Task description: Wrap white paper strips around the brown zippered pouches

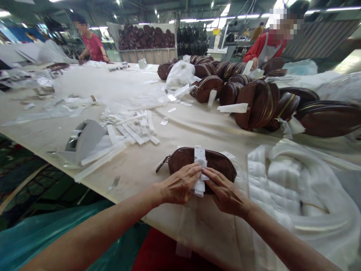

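Observation:
A dark brown zippered bag (184, 158) lies on the table in front of me, its zipper pull hanging off the left end. Around its middle runs a white wrapping strip (200, 155). My left hand (182, 182) is closed at the strip from the left, fingers together and fingertips pressing on it. From the right, my right hand (225, 190) holds the same strip, its fingertips meeting those of the left. Both thumbs are mostly hidden, and the hands cover the bag's lower front.
Left of the bag are loose white strips (135, 130) and a grey tape dispenser (86, 139). Clear plastic wrapping (282, 177) is heaped at right. More brown bags (255, 105) pile up behind. Two people in red, one person (94, 47) at left and another (265, 47) at right, stand across the table.

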Tool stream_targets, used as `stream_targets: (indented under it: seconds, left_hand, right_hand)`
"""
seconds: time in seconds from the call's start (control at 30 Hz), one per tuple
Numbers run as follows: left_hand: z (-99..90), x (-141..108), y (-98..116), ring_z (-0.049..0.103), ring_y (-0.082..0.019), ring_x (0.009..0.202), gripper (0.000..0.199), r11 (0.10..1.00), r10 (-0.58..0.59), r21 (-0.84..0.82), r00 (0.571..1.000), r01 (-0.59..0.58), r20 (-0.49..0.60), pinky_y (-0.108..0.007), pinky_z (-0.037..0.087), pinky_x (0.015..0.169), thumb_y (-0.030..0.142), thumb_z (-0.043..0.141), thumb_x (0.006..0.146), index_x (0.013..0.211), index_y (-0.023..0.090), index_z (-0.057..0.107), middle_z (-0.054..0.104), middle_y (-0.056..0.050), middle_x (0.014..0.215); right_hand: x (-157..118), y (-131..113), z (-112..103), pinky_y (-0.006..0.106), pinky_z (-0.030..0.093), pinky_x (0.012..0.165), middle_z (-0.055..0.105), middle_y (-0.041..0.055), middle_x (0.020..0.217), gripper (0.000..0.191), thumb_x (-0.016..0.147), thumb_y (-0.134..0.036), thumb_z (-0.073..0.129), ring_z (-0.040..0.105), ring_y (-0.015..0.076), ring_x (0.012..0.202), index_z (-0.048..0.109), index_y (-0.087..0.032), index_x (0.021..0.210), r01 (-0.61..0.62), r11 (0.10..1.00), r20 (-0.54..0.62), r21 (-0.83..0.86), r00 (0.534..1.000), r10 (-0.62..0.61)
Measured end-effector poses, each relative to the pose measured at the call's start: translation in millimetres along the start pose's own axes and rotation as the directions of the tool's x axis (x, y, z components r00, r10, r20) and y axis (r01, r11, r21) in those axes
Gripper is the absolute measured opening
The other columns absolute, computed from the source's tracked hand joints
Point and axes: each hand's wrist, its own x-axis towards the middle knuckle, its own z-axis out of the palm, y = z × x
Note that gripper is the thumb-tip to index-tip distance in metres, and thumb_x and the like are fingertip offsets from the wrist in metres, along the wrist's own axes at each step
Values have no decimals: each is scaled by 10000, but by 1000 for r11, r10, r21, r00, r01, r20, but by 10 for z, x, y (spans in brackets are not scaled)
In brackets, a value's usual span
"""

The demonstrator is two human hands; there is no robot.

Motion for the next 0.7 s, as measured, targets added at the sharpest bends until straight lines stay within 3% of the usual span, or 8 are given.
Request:
stream_targets:
  seconds: [0.3, 0.53, 0.7]
  left_hand:
    - [75, -47, -32, 307, -314, 1328, 719, 1000, 11, 25, 999, -10, -52, -496, 349, 1087, 124, 513, 667, 1342, 67, 272, 399, -207, 1337]
    - [64, -73, -45, 401, -266, 1262, 555, 997, 79, -11, 988, -81, -129, -465, 395, 1061, 96, 451, 730, 1280, 110, 374, 493, -158, 1235]
    - [43, -37, -23, 463, -247, 1193, 473, 999, 53, 8, 985, -53, -164, -424, 442, 1027, 80, 448, 729, 1201, 104, 437, 519, -155, 1178]
  right_hand:
    - [-32, -4, 23, 507, 481, 982, 505, 224, 1257, 705, 630, 9, 388, 319, 301, 1339, 393, -16, 1334, 16, 999, -94, -30, 995, -19]
    - [-48, -5, 43, 475, 481, 987, 552, 212, 1226, 558, 695, -7, 395, 350, 283, 1316, 477, -20, 1247, 27, 999, -93, -32, 995, -30]
    - [-74, 13, 74, 444, 477, 987, 561, 185, 1252, 501, 721, -49, 414, 412, 257, 1270, 514, -48, 1212, 32, 998, -86, -49, 996, -36]
